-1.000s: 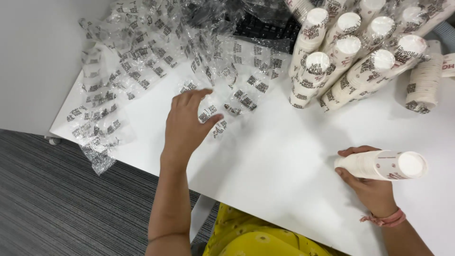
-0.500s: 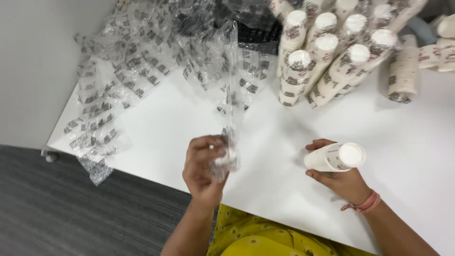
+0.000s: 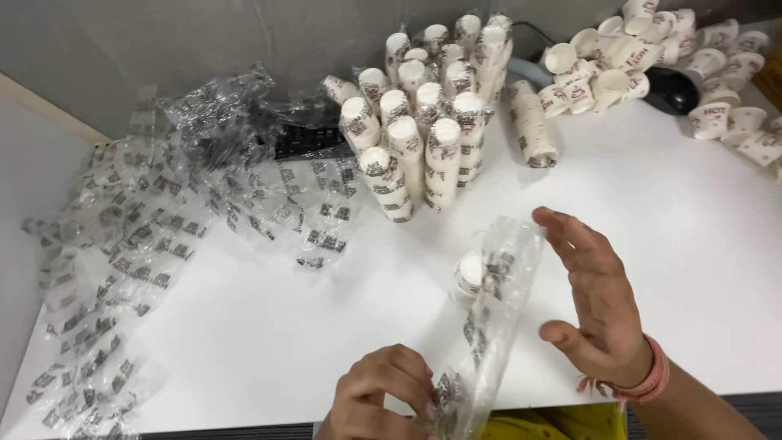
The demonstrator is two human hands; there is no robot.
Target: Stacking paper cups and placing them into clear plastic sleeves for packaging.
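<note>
My left hand (image 3: 383, 399) pinches the lower end of a clear printed plastic sleeve (image 3: 493, 314) near the table's front edge. The sleeve rises up and to the right, over a short stack of white paper cups (image 3: 467, 275) lying on the white table (image 3: 269, 326). My right hand (image 3: 599, 301) is open, fingers spread, just right of the sleeve's upper end and beside the stack, holding nothing.
A heap of empty clear printed sleeves (image 3: 155, 220) covers the table's left side. Several wrapped cup stacks (image 3: 415, 122) are piled at the back centre. Loose cups (image 3: 652, 57) and a black object (image 3: 672, 90) lie at the back right.
My left hand has pulled a sleeve off the heap and brought it to the front edge. My right hand has let go of the cup stack, which now lies on the table.
</note>
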